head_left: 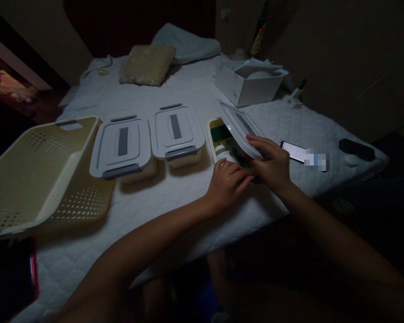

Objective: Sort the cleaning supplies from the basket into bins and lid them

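Note:
My right hand [272,163] grips a pale grey lid [239,125] with a darker grey strip, fingers on top and thumb beneath. The lid is tilted up over a cream storage box [210,134], so the box stands partly uncovered. My left hand [229,179] is bent over the box's near edge and holds it there; part of its grip is hidden. Inside the box lie a white bottle-like item [225,153] and something dark green [221,133]; the rest is in shadow. To the left, two lidded storage boxes [106,148] [178,128] stand side by side.
A cream perforated basket [84,202] stands at the left of the bed [175,215]. Farther back are a beige cushion [148,65] and an open white carton [244,87]. On the right lie a lit phone [292,151], a dark flat item [356,149] and a small white object [351,161].

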Tool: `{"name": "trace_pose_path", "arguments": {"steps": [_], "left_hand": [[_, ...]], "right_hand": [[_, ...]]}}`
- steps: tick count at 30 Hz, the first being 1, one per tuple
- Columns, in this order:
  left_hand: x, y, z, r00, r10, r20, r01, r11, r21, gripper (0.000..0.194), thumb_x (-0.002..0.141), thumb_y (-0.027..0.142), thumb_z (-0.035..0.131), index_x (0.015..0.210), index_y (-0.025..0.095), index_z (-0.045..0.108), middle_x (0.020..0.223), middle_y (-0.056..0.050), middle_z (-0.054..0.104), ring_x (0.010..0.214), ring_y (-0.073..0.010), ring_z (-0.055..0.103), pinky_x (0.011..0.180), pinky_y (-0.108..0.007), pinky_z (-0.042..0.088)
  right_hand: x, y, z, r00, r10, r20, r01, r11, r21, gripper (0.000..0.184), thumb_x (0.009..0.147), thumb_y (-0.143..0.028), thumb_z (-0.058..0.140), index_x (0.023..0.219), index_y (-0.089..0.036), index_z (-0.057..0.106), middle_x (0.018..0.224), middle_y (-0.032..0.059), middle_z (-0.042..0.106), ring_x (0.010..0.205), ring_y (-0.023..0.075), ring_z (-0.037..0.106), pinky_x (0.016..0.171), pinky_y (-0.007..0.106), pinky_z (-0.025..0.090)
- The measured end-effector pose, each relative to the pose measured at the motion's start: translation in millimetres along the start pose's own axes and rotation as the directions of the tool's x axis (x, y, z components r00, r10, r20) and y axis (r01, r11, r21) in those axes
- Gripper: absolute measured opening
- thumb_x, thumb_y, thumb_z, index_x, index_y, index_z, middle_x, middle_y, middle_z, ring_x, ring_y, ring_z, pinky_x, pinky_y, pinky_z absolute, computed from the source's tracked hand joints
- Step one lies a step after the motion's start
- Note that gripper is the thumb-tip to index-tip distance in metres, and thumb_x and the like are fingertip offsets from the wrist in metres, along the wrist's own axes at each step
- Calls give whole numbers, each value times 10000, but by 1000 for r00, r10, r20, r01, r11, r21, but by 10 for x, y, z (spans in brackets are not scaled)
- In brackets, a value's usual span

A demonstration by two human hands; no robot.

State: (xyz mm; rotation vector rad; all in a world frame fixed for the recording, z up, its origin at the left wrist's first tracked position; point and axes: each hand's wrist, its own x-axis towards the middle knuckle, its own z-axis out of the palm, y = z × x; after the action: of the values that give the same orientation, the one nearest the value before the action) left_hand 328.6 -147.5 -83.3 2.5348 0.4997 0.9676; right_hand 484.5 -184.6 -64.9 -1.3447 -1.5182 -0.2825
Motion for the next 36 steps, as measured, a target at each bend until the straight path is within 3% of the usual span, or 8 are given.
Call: {"name": "trace_pose_path", "arguments": {"steps": [7,14,16,19,21,23,28,36], "left_hand": [[-24,-337,-187,994,-103,-22,104,995,13,188,901,341,578,836,218,704,829,-40,648,880,-198,558,944,-410,390],[8,-415,-190,942,-327,-74,320,943,-95,92,753,218,737,700,191,667,930,-37,564,976,-207,523,924,-386,428],[13,-386,-157,879,-460,-121,447,886,-123,140,694,192,772,717,177,635,985,-43,526,1045,-220,501,975,-404,410],[13,-357,-116,677,-725,-129,677,682,-277,381,574,193,841,831,165,561,1034,-50,474,1008,-204,513,925,-381,449],[13,-349,-107,534,-845,-31,763,497,-413,485,552,206,849,904,164,517,1062,-57,470,899,-165,534,822,-335,479],[12,-346,-112,475,-873,111,772,352,-530,464,594,205,815,931,163,498,1028,-48,503,790,-127,532,732,-288,470],[-27,-381,-125,515,-824,236,687,231,-689,319,609,134,739,803,170,489,756,40,531,679,-92,499,643,-219,407],[-126,-422,-114,576,-748,330,648,171,-742,231,703,258,704,780,172,504,734,47,537,636,-73,518,575,-192,400]], "right_hand": [[-29,14,-66,1000,14,15,-14,1000,4,208,811,-228,683,1018,-235,699,1142,68,703,1044,239,675,885,418,574],[-148,-69,-107,959,-222,174,231,973,-31,253,835,-168,642,1086,-189,674,1139,113,701,1079,259,658,908,441,552],[-196,-79,-92,942,-251,224,267,963,-44,256,851,-205,644,1104,-171,666,1155,131,693,1096,271,649,906,452,551],[-238,-89,-59,934,-248,257,273,960,-64,265,865,-257,648,1117,-175,664,1182,130,683,1113,272,639,917,461,548],[-243,-107,-30,936,-241,258,269,960,-79,267,862,-287,663,1103,-175,670,1179,128,684,1109,268,640,922,453,548],[-241,-140,6,934,-241,265,275,957,-96,277,857,-329,672,1076,-159,679,1167,138,687,1098,268,644,925,445,549],[-270,-218,107,898,-235,371,303,944,-134,427,856,-444,644,1082,-83,683,1197,196,659,1138,305,618,956,455,535],[-284,-197,98,863,-217,456,299,947,-116,359,939,-317,537,1171,-73,664,1275,190,618,1230,280,561,1028,447,487]]}}
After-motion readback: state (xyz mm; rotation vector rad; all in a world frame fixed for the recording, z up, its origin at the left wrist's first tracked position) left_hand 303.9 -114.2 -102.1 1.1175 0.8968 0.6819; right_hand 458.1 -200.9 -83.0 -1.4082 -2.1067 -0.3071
